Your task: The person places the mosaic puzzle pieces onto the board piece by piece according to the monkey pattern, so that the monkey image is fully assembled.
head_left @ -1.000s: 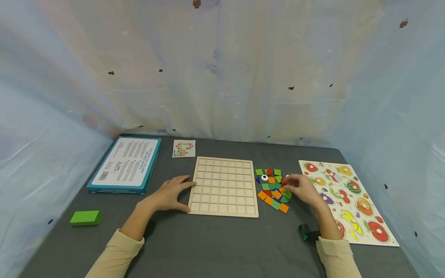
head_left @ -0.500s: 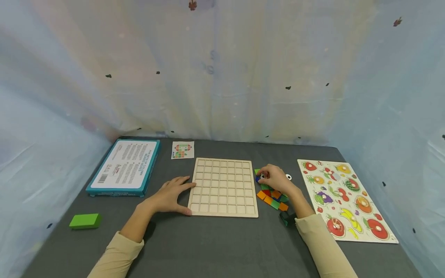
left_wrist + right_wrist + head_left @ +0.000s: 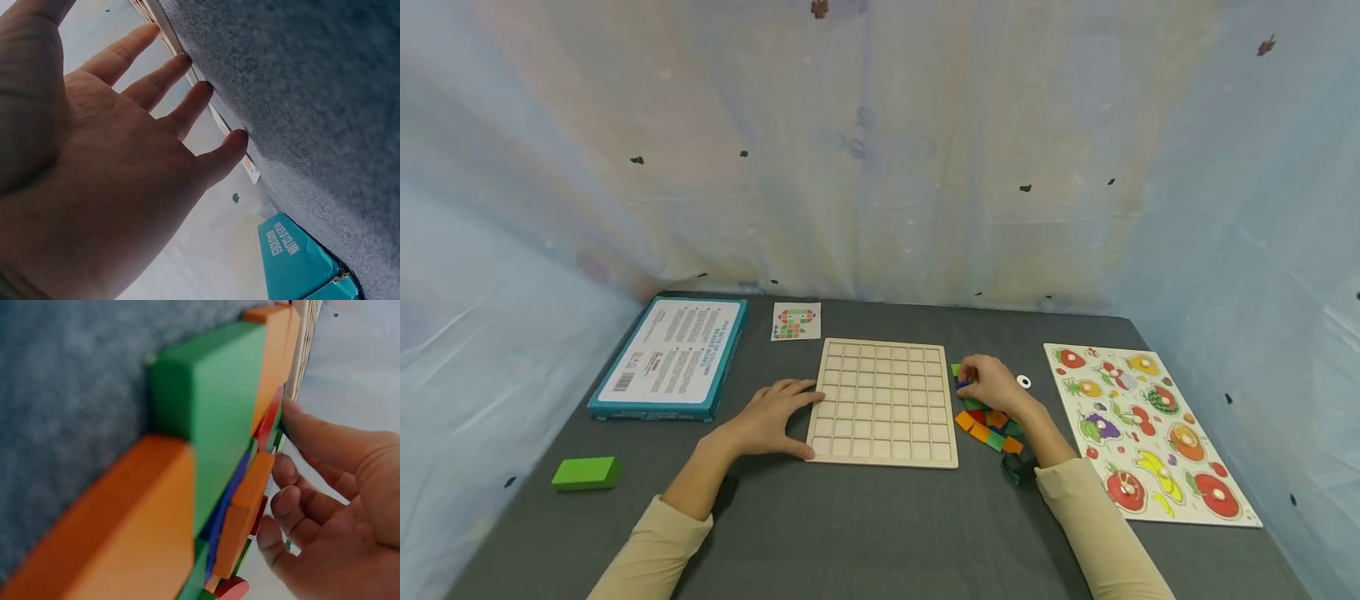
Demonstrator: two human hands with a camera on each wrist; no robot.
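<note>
We spread our left hand (image 3: 760, 425) with its thumb (image 3: 795, 448) apart; to its right, our right hand (image 3: 996, 387) bends its fingers (image 3: 303, 528) inward.

The left sleeve (image 3: 651, 554) and right sleeve (image 3: 1101, 533) are plain beige with loose cuffs (image 3: 685, 523); a small black device (image 3: 1012, 468) shows beside the right wrist (image 3: 1041, 437).

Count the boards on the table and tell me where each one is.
2. The grid board lies in the middle, with the left hand at its left edge; the fruit board lies farther right, beyond the tiles. No others show.
</note>
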